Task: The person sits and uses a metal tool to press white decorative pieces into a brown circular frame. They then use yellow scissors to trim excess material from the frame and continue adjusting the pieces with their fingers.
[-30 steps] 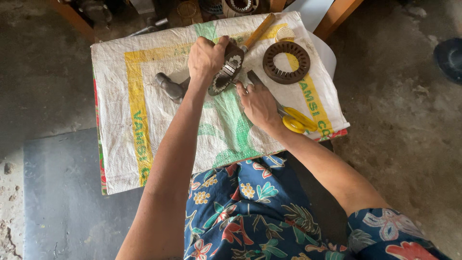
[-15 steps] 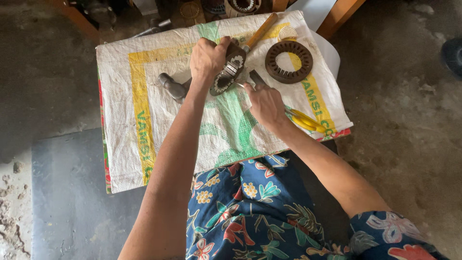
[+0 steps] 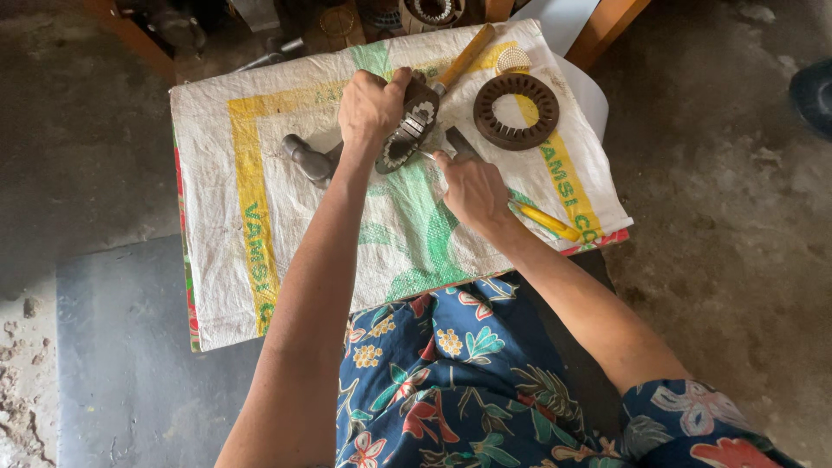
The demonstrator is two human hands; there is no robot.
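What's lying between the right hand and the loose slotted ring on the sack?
In the head view, only bare sack cloth separates the right hand from the slotted ring.

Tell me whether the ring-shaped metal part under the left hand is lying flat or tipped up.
Tipped up: the left hand holds the toothed ring on edge.

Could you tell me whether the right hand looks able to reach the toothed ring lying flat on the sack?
Probably yes: the toothed ring lies uncovered just beyond the right hand, though that hand is holding a yellow-handled tool.
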